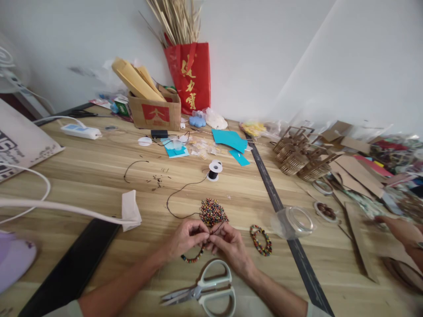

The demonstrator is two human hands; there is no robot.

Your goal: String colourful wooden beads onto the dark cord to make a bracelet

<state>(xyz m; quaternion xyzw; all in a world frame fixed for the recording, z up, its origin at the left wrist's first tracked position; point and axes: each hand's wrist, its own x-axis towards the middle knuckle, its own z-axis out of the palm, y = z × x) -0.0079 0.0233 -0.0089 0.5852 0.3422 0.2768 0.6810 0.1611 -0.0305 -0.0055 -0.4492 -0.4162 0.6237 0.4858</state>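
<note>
With fingertips (202,238) together, our left hand (184,237) and right hand (231,245) pinch black cord (218,227). Our multicoloured bead strand (192,260) curves just below the left fingers, toward the table's (148,281) near edge.

Lose the upper part of the bead string (192,260) behind the pinching left hand (185,241) and right hand (232,247); cannot make out the detail at their tips, nor the near side of the bead pile (212,211). Find white bag (28,132) and purple object (16,260) cut off at the left edge, reeds (180,22) at the far edge, a co-worker's blurred arm (398,231) at the right. Cannot sort the blurred heap (395,163) far right, nor count the tiny scraps (159,179).
</note>
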